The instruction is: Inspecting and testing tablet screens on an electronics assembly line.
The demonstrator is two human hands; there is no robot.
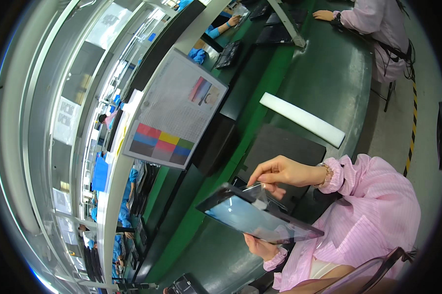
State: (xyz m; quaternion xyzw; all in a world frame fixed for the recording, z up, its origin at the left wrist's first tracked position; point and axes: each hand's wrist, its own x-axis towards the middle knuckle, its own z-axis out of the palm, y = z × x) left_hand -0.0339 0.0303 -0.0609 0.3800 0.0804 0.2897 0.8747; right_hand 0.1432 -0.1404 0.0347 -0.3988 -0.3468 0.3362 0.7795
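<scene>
A flat dark panel like a tablet point(245, 215), its glossy face catching pale reflections, is held tilted above the bench. My left hand point(261, 246) grips its lower edge, with part of the fingers hidden behind it. Above the far edge, my right hand point(280, 175) is closed in a pinch, its thumb and fingertips together on a thin piece of clear film point(261, 197). The film stands up along the panel's upper side. Where it joins the panel is hard to make out.
Beyond my right hand lies a dark mat point(280, 147), with a long white foam bar point(304, 120) beside it on the green bench point(329, 78). A framed sheet point(177, 112) hangs at the left. Another person in pink point(373, 29) sits at the far right.
</scene>
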